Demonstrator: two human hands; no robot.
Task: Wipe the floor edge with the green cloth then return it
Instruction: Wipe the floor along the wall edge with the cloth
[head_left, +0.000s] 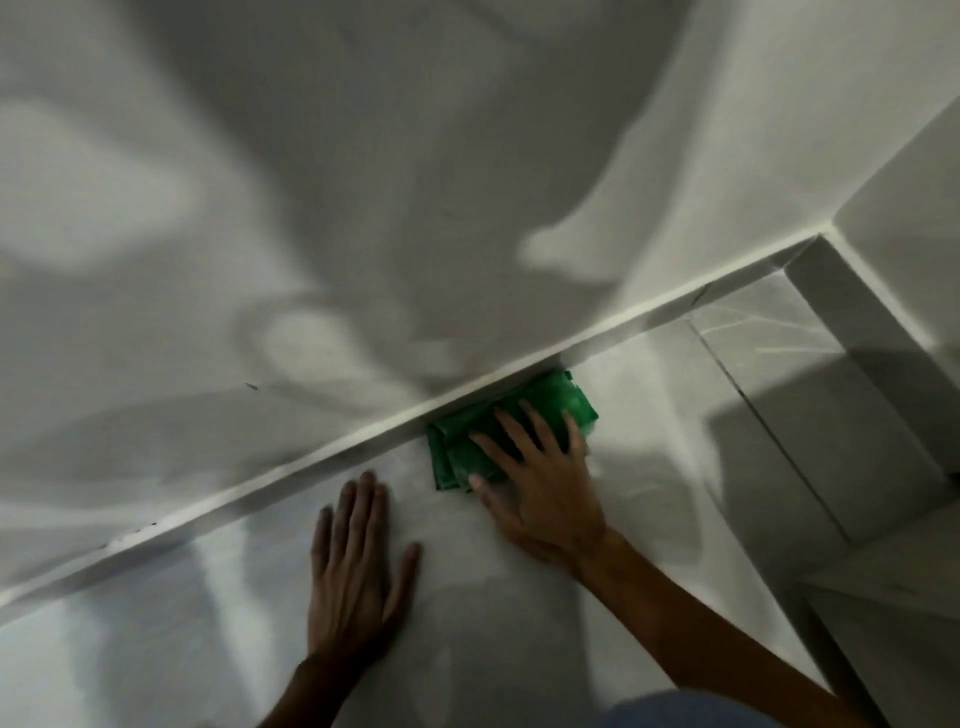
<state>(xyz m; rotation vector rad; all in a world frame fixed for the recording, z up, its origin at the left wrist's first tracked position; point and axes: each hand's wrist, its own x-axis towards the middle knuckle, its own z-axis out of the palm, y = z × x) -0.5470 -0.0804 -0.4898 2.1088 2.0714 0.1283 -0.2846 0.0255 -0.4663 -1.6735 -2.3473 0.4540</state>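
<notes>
A folded green cloth (550, 410) lies on the pale tiled floor, pushed against the white skirting board (322, 457) that runs diagonally from lower left to upper right. My right hand (540, 478) presses flat on the cloth with fingers spread, covering its near half. Left of it, my left hand (353, 566) rests flat on the bare floor, fingers together and pointing at the skirting, with nothing in it. Both forearms enter from the bottom edge.
A white wall (363, 182) with soft shadows rises behind the skirting. At the upper right the wall turns a corner (831, 234) and a second wall runs along the right. A white furniture edge (883, 597) stands at lower right.
</notes>
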